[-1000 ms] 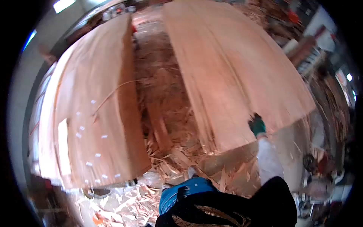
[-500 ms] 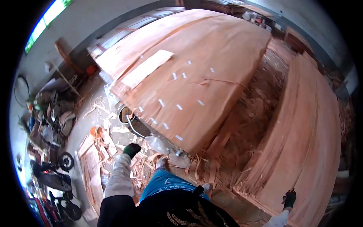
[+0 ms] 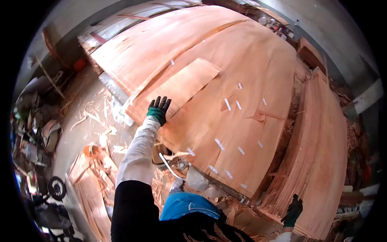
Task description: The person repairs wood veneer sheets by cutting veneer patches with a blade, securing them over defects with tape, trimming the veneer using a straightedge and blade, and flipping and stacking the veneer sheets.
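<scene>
Scrap-strewn floor [image 3: 76,121] around a broad sheet stack [image 3: 225,48], with a loose strip [image 3: 181,86] beside the left hand [image 3: 159,111]

Grey walls [image 3: 314,22] curve behind the work at eleven and one o'clock, twelve being the top of the view. The loose strip lies flat on the sheet stack, just off centre towards eleven, its long axis running from eight o'clock up to two. The left hand is much the nearer one: it lies over the strip's eight-o'clock end, palm down, fingers spread and pointing up the view, gripping nothing that shows. Whether it presses down or only hovers, I cannot tell. Well apart, between four and five o'clock, the right hand [image 3: 293,211] is over the near end of a second stack [image 3: 322,161]; its fingers point towards twelve, but I cannot tell whether they pinch anything.

Both stacks look like thin wood veneer, pinkish tan and streaked with grain. The strip is a long, narrow, roughly straight-sided piece; the sheets beneath ripple, with a long raised fold and a ragged tear [image 3: 258,116] at three o'clock. Short white tape pieces [image 3: 219,144] dot the surface, mostly between two and six. Curled, splintery offcuts [image 3: 92,193] heap at seven to eight o'clock.
</scene>
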{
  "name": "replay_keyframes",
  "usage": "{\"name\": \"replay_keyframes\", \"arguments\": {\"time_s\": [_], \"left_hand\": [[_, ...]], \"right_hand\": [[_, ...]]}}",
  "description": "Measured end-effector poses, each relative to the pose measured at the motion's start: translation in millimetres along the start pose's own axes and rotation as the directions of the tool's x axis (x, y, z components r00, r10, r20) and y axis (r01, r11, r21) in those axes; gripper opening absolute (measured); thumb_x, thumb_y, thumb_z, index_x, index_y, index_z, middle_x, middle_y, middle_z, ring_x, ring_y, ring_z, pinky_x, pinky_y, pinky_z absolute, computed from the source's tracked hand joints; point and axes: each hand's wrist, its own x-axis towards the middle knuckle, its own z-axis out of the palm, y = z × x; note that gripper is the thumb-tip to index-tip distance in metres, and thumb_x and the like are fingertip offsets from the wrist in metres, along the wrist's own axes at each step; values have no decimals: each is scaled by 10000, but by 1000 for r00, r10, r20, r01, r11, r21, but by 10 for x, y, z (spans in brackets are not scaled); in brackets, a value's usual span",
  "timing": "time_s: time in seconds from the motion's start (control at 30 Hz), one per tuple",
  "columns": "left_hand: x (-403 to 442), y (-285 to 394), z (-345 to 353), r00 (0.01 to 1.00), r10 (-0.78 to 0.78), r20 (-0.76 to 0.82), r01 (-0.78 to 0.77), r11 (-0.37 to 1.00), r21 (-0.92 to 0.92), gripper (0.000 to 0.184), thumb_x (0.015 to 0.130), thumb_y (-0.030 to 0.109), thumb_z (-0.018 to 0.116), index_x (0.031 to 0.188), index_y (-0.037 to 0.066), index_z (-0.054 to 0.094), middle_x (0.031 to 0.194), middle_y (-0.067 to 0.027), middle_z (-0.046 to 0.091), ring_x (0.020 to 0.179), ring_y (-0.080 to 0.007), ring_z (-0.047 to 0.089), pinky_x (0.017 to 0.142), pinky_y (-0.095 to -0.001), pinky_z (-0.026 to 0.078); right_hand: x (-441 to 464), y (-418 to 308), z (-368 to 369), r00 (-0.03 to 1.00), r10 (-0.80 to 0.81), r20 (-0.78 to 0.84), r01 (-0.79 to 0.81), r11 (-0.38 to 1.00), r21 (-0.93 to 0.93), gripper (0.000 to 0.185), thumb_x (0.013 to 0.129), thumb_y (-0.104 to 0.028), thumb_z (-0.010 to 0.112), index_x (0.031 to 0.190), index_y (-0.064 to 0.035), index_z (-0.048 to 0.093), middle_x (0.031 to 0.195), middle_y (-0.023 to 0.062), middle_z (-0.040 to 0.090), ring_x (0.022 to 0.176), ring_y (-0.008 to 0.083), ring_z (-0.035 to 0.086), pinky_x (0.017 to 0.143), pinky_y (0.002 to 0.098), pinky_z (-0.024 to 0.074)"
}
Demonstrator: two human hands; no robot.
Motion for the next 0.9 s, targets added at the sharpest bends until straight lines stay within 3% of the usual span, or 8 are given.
{"name": "replay_keyframes", "arguments": {"time_s": [0.2, 0.3, 0.37, 0.4, 0.53, 0.63, 0.77, 0.9], "left_hand": [[568, -102, 160, 958, 218, 188, -225, 974, 18, 1125, 569, 392, 845, 1489, 224, 221, 1521, -86, 290, 1376, -300, 319, 1127, -490, 223], [459, -2, 65, 949, 253, 190, -267, 963, 47, 523, 650, 228, 759, 1154, 271, 627, 1179, -11, 644, 1154, -206, 578, 1089, -476, 295], [377, -78, 573, 914, 367, -172, -370, 929, 15, 95, 725, 206, 632, 787, 247, 693, 774, -13, 680, 840, -248, 664, 1052, -501, 338], [255, -50, 453, 898, 398, -188, -394, 917, 62, 82, 725, 191, 627, 767, 239, 678, 761, -16, 670, 828, -244, 660, 1053, -498, 340], [86, -257, -50, 756, 536, -375, -492, 844, 215, 100, 716, 124, 639, 707, 221, 617, 665, -8, 589, 767, -210, 619, 1092, -497, 315], [600, -902, -52, 655, 540, -528, -630, 777, 13, 137, 724, 66, 567, 665, 187, 594, 600, -20, 519, 683, -190, 561, 1119, -514, 288], [897, -1849, -482, 523, 619, -586, -376, 784, 494, 162, 706, 129, 558, 554, 135, 614, 584, -60, 564, 668, -246, 590, 1131, -574, 213], [1119, -2861, -695, 702, 452, -550, -227, 874, 429, 161, 731, 170, 562, 575, 175, 602, 633, -19, 571, 752, -213, 582, 1147, -503, 220]], "right_hand": [[-1010, -654, 65, 956, -221, 196, 252, 956, -151, 337, 925, -211, 628, 1233, -76, 615, 722, -26, 560, 465, 68, 354, 408, 285, 303], [-1308, -564, 221, 923, -284, 261, 320, 941, -106, 332, 927, -183, 617, 1240, -71, 609, 723, -13, 553, 474, 70, 369, 417, 284, 312], [-1218, -27, 312, 910, -203, 363, 167, 977, 129, 261, 928, -168, 607, 1164, -58, 629, 699, 7, 563, 487, 82, 426, 426, 260, 342], [-1281, 81, 407, 904, -51, 425, -79, 956, 282, 213, 924, -170, 614, 1096, -49, 647, 683, 9, 569, 489, 82, 449, 425, 243, 346], [-2106, 109, 962, 920, 31, 390, 34, 987, -158, 141, 896, -180, 660, 932, -44, 666, 608, -4, 528, 458, 71, 439, 417, 233, 335], [-2687, 361, 1314, 895, -113, 431, 53, 988, 148, 167, 867, -181, 692, 900, -18, 677, 605, -27, 522, 489, 56, 448, 437, 252, 344], [-3270, 282, 1741, 795, -108, 597, 153, 988, -24, 227, 824, -111, 692, 1003, 27, 686, 932, 142, 708, 826, 175, 671, 748, 314, 516], [-3804, 280, 2353, 711, -149, 688, 224, 974, -20, 233, 856, -109, 663, 1070, -24, 694, 895, 108, 712, 811, 139, 655, 693, 294, 507]]}}
